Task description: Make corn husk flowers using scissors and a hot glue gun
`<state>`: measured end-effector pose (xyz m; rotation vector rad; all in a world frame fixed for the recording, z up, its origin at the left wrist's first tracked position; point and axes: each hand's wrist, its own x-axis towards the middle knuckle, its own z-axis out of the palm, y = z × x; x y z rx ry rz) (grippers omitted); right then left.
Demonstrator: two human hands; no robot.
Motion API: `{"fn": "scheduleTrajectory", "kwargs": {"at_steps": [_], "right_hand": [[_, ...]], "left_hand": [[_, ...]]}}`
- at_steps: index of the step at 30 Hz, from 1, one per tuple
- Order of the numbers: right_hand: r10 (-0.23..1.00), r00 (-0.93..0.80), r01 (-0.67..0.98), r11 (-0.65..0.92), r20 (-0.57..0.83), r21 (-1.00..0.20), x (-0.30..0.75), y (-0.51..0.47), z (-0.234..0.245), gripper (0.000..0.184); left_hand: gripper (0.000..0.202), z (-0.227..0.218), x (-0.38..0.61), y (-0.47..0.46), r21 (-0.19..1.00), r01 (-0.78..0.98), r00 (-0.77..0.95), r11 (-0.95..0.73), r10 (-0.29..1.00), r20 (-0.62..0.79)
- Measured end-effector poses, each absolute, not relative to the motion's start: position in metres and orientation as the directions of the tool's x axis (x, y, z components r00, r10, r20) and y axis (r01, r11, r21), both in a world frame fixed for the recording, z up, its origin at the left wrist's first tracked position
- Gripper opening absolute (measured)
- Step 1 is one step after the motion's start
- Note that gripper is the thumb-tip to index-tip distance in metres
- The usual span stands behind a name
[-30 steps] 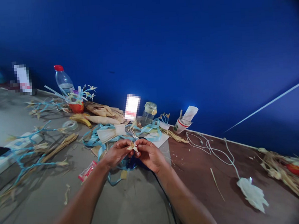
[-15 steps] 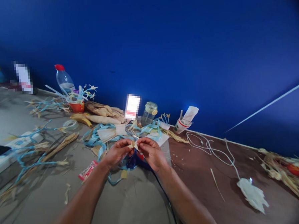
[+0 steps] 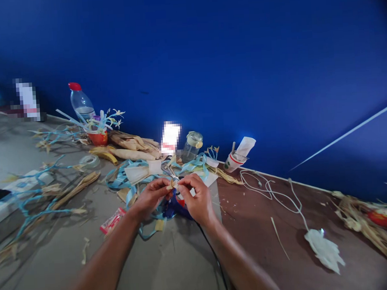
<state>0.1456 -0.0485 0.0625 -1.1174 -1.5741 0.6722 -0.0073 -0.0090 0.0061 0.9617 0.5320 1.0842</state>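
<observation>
A small cream flower of dried husk (image 3: 171,186) is pinched between the fingertips of my left hand (image 3: 151,196). My right hand (image 3: 196,197) is also closed, its thumb and fingertips pressed together at the flower's right side. Just below and behind the fingers lies a dark blue tool (image 3: 169,210) with a red part and a black cord, apparently a glue gun, partly hidden by my right hand. Light blue ribbon (image 3: 119,181) is heaped behind and left of my hands, with a white piece of material (image 3: 137,173) on it. Scissors (image 3: 172,173) show partly beyond my fingertips.
Blue-wrapped flower stems (image 3: 38,213) and a power strip (image 3: 0,209) lie left. Behind stand a red pot (image 3: 98,138), bottle (image 3: 82,103), glass jar (image 3: 192,146) and white cup (image 3: 233,161). A white cable (image 3: 285,204) crosses the brown surface right. A blue wall (image 3: 209,66) rises behind.
My right hand has turned slightly, its fingers now closer over the flower, whose pointed petals show less. The whole view has shifted a little.
</observation>
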Motion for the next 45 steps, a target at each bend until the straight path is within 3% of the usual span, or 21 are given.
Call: {"fn": "scheduleTrajectory", "kwargs": {"at_steps": [6, 8, 14, 28, 34, 40, 45], "right_hand": [[0.704, -0.213, 0.636, 0.626, 0.678, -0.451, 0.146, -0.055, 0.059, 0.019], [0.670, -0.209, 0.663, 0.633, 0.713, -0.400, 0.148, -0.057, 0.060, 0.021], [0.681, -0.119, 0.610, 0.624, 0.723, -0.488, 0.151, -0.058, 0.063, 0.018], [0.683, -0.239, 0.708, 0.609, 0.690, -0.357, 0.144, -0.060, 0.060, 0.023], [0.677, -0.166, 0.621, 0.637, 0.717, -0.458, 0.146, -0.060, 0.063, 0.022], [0.706, -0.222, 0.691, 0.600, 0.672, -0.403, 0.144, -0.058, 0.061, 0.023], [0.732, -0.107, 0.583, 0.594, 0.673, -0.554, 0.148, -0.056, 0.062, 0.022]], "left_hand": [[0.020, 0.005, -0.006, -0.008, 0.833, -0.536, 0.374, 0.138, 0.923, 0.088], [0.020, 0.005, -0.007, -0.008, 0.832, -0.537, 0.369, 0.137, 0.925, 0.086], [0.022, 0.004, -0.008, -0.008, 0.833, -0.537, 0.369, 0.130, 0.925, 0.093], [0.017, 0.002, -0.008, -0.007, 0.829, -0.541, 0.380, 0.140, 0.921, 0.092], [0.019, 0.006, -0.007, -0.008, 0.830, -0.533, 0.369, 0.165, 0.928, 0.053], [0.015, 0.004, -0.009, -0.008, 0.833, -0.520, 0.399, 0.189, 0.916, 0.042], [0.017, 0.003, -0.009, -0.008, 0.829, -0.524, 0.403, 0.196, 0.914, 0.039]]}}
